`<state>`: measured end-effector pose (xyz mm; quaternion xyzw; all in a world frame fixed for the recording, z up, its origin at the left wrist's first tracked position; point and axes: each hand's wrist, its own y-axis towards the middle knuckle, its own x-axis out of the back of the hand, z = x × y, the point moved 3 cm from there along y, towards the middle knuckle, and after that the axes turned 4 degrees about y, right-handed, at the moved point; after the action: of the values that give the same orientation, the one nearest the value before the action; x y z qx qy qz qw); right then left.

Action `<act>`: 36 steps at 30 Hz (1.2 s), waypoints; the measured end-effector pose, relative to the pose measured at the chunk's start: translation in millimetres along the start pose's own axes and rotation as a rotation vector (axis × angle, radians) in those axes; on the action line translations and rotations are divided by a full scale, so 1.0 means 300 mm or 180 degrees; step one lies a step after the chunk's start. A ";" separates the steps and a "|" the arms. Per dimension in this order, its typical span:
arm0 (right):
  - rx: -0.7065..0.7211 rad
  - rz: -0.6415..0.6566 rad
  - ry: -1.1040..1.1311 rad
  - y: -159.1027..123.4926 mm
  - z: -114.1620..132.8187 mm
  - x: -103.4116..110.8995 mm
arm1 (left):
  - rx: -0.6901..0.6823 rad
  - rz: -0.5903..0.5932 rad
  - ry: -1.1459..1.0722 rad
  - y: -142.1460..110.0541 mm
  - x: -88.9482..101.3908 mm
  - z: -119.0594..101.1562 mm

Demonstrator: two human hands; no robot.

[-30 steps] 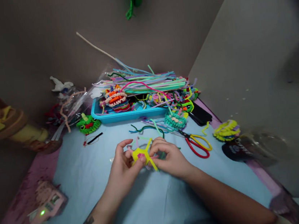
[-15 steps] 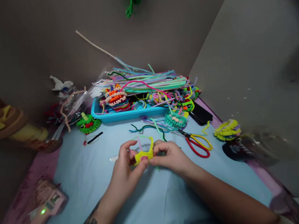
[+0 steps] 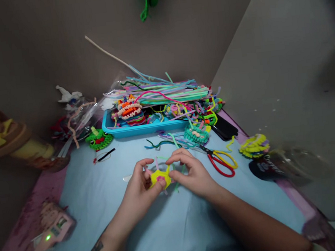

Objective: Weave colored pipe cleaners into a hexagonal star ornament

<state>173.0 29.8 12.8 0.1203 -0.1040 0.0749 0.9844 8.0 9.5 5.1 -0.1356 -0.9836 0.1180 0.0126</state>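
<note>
A small round pipe-cleaner piece [image 3: 159,179], yellow with a pink centre and pastel ends sticking out, is held above the blue cloth. My left hand [image 3: 140,188] grips its left side, thumb across the front and fingers behind. At its upper right edge, the thumb and forefinger of my right hand [image 3: 190,173] pinch a short yellow end. Mint green ends show under the right fingers. Red-and-yellow-handled scissors [image 3: 221,161] lie to the right of my right hand. Loose pipe cleaners [image 3: 169,141] lie just beyond both hands.
A blue tray [image 3: 143,130] full of pipe cleaners and woven figures stands at the back. A green figure [image 3: 99,139] sits left, a teal one [image 3: 197,133] in front. A black phone [image 3: 224,127] and a cup [image 3: 270,168] are right, a pink glue gun [image 3: 55,231] left.
The long yellow strand that arched above the piece is now down against it. My right hand has risen slightly, and the piece faces me more, showing its pink centre.
</note>
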 end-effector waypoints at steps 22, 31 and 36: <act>-0.0472 -0.0871 0.0641 0.003 -0.082 -0.016 | -0.0898 -0.1125 0.1399 0.003 0.031 -0.041; -0.0173 -0.0588 0.0444 -0.026 -0.044 -0.064 | -0.0665 -0.0953 0.1213 0.008 -0.001 -0.015; -0.0157 -0.0629 0.0387 -0.033 -0.038 -0.066 | -0.0836 -0.1108 0.1362 0.002 -0.005 -0.026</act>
<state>157.6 20.9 -4.7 0.1009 -0.0336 -0.0179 0.9942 10.1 11.5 12.5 0.0128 -0.9739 -0.0453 0.2219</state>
